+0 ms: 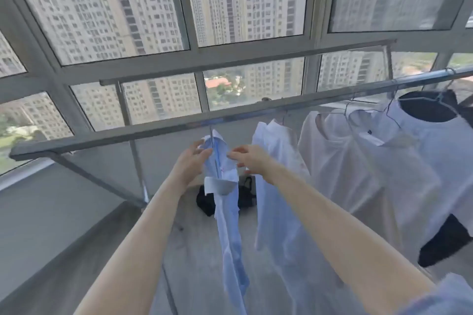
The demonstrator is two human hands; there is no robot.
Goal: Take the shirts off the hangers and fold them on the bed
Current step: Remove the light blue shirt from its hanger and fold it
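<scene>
**Both hands at the collar of a blue shirt on the rail**

The light-blue shirt (228, 215) hangs from a thin hanger (211, 137) on the near metal rail (153, 128), about the middle of the scene, its soft, thin cloth falling in a narrow, crumpled strip towards the floor. Its stiff collar is spread open at the top, with a white patch showing inside. The left hand (190, 164) has its fingers curled onto the left edge of the collar and grips it; the right hand (252, 161) pinches the right edge with its fingertips (232, 155). Both forearms are bare.

Just to the right hangs a white shirt (277, 186), then a white T-shirt (335, 161) and a pale collared shirt (419, 161), all on wire hangers on the same rail. A dark garment (445, 240) shows below them at the far right.

The rail is a flat grey bar on slanted tube legs; a second bar (245, 60) runs behind it. The floor (102, 250) is smooth and grey, with a black bundle (204, 202) lying behind the blue shirt. Beyond, grey-framed windows (194, 7) look out on tall apartment blocks.
</scene>
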